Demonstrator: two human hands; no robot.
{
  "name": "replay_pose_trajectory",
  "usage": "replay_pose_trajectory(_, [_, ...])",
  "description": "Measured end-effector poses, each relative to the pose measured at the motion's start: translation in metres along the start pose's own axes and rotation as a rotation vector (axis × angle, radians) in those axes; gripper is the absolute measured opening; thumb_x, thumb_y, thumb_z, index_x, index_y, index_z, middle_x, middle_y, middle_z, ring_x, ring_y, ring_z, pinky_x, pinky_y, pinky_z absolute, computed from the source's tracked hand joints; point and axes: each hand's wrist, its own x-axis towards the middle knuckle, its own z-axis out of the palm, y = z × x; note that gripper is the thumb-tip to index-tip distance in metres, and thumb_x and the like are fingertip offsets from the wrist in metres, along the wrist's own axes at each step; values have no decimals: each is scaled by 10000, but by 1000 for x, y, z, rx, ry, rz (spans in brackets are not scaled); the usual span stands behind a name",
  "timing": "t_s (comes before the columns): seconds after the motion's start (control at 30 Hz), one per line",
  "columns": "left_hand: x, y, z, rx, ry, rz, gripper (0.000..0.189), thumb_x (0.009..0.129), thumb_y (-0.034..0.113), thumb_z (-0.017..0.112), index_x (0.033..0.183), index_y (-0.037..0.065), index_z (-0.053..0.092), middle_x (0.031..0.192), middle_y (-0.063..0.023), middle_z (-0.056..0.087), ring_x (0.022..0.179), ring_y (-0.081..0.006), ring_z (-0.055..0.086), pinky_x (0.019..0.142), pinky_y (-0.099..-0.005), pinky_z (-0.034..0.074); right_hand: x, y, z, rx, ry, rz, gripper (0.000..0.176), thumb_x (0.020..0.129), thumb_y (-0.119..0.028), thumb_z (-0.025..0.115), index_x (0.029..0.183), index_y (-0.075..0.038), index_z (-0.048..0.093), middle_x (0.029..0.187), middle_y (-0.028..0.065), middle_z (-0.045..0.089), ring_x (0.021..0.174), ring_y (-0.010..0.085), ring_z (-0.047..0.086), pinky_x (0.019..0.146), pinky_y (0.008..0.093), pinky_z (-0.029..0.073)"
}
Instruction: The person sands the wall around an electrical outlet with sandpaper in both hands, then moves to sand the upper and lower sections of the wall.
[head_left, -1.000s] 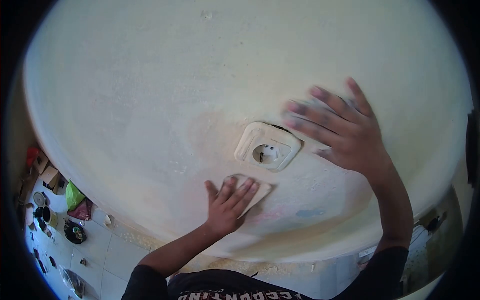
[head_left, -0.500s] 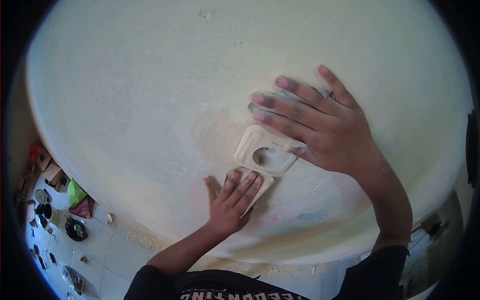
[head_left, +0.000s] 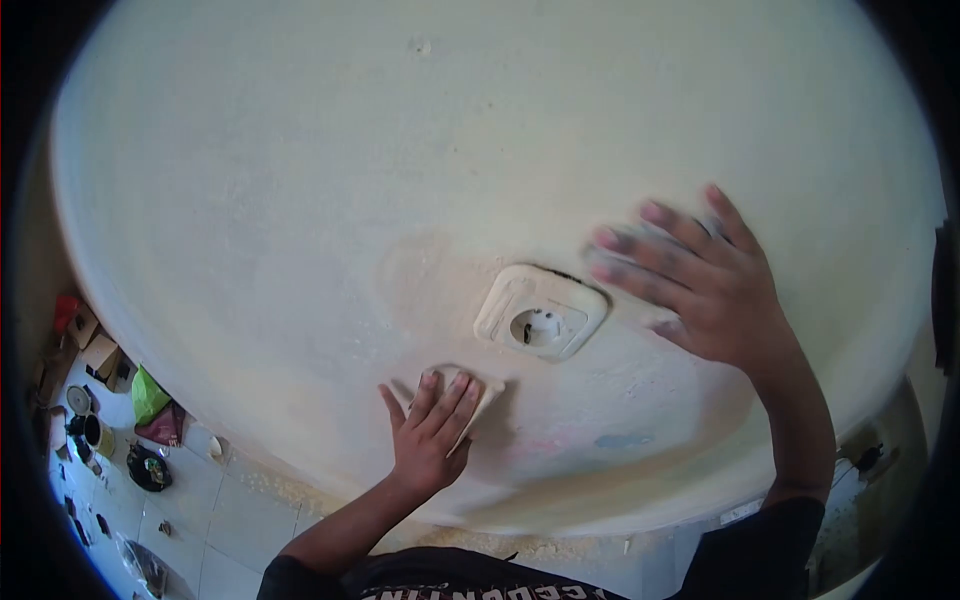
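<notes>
My left hand (head_left: 432,440) presses a thin, pale, stiff piece (head_left: 488,400) against the wall (head_left: 300,200), with its fingers laid over the piece. Up and to the right of it, a dusty wall socket (head_left: 515,290) with a rounded square frame sits on the wall, apart from both hands. My right hand (head_left: 715,290) is right of the socket, fingers spread and blurred. Between its fingers and the wall, a greyish sheet shows in part; the rest is hidden.
Tiled floor (head_left: 240,515) lies below the wall, with pale dust along the wall's foot. At the lower left are cardboard boxes (head_left: 103,355), a green bag (head_left: 148,397), a black bag (head_left: 149,467) and a bucket (head_left: 98,434). A dark plug-like object (head_left: 870,458) is at the lower right.
My right hand has moved right and down with the sheet, uncovering the socket's upper right part. My left hand has moved left and slightly down with the pale piece, away from the socket's lower edge.
</notes>
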Motion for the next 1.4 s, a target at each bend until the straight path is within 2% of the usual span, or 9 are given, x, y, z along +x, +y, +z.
replay_pose_trajectory(0.2, [32, 38, 8, -74, -9, 138, 694, 711, 182, 644, 1365, 104, 426, 1436, -85, 376, 1388, -392, 153, 1009, -685, -93, 28, -17, 9, 55, 76, -18, 633, 603, -367, 702, 1219, -336, 561, 1328, -127, 495, 1265, 119, 413, 1134, 476, 150])
replay_pose_trajectory(0.33, [7, 12, -8, 48, -131, 46, 696, 741, 227, 663, 1384, 159, 405, 1441, -16, 375, 1382, -288, 230, 1012, -689, -40, -11, -3, 2, -36, -31, 1, 666, 595, -407, 714, 1234, -327, 544, 1352, -145, 464, 1291, 88, 372, 1134, 471, 157])
replay_pose_trajectory(0.6, [30, 35, 11, -85, 46, 104, 672, 717, 157, 644, 1353, 93, 438, 1436, -92, 375, 1401, -360, 130, 1010, -696, -71, 30, -15, 7, 44, 68, -37, 666, 590, -390, 728, 1229, -331, 549, 1347, -144, 470, 1270, 86, 403, 1133, 458, 163])
replay_pose_trajectory(0.7, [9, 16, -3, -14, -51, 78, 665, 728, 178, 637, 1357, 101, 436, 1443, -80, 369, 1405, -329, 141, 1010, -696, -73, 1, -2, -6, 13, -56, -8, 597, 648, -393, 698, 1222, -310, 555, 1344, -141, 472, 1273, 77, 394, 1135, 437, 174])
replay_pose_trajectory(0.9, [29, 25, -1, -72, 3, 97, 645, 739, 178, 636, 1353, 124, 448, 1433, -64, 386, 1394, -319, 188, 1018, -687, -56, 25, -13, 6, 85, 96, 4, 659, 577, -331, 737, 1213, -335, 563, 1322, -130, 501, 1264, 115, 416, 1133, 464, 149])
replay_pose_trajectory(1.0, [30, 30, -4, -111, -7, 56, 672, 732, 182, 651, 1366, 141, 432, 1432, -49, 387, 1387, -303, 215, 1024, -682, -32, 17, -13, 1, 44, 16, 13, 621, 638, -393, 699, 1237, -349, 537, 1343, -159, 468, 1276, 71, 383, 1144, 437, 143])
replay_pose_trajectory(1.23, [1, -7, -16, 24, -82, 55, 540, 797, 199, 575, 1313, 69, 477, 1414, -132, 396, 1357, -391, 246, 1032, -681, -54, -17, -20, 6, -23, 53, 190, 585, 675, -383, 673, 1242, -354, 536, 1346, -151, 468, 1275, 108, 391, 1132, 483, 120])
replay_pose_trajectory(1.33, [7, -24, -25, 45, 11, -1, 642, 727, 194, 635, 1340, 117, 462, 1422, -61, 405, 1375, -317, 249, 1032, -679, -50, -10, -29, 14, -16, 84, 292, 582, 681, -393, 663, 1248, -350, 540, 1352, -133, 468, 1281, 136, 390, 1122, 502, 112])
replay_pose_trajectory(1.4, [10, -41, -37, 98, 83, -1, 531, 851, 249, 529, 1338, 56, 445, 1419, -115, 397, 1367, -371, 238, 1029, -677, -59, -38, -47, 23, -9, 52, 418, 573, 694, -413, 647, 1253, -348, 541, 1359, -122, 463, 1286, 154, 387, 1117, 510, 106])
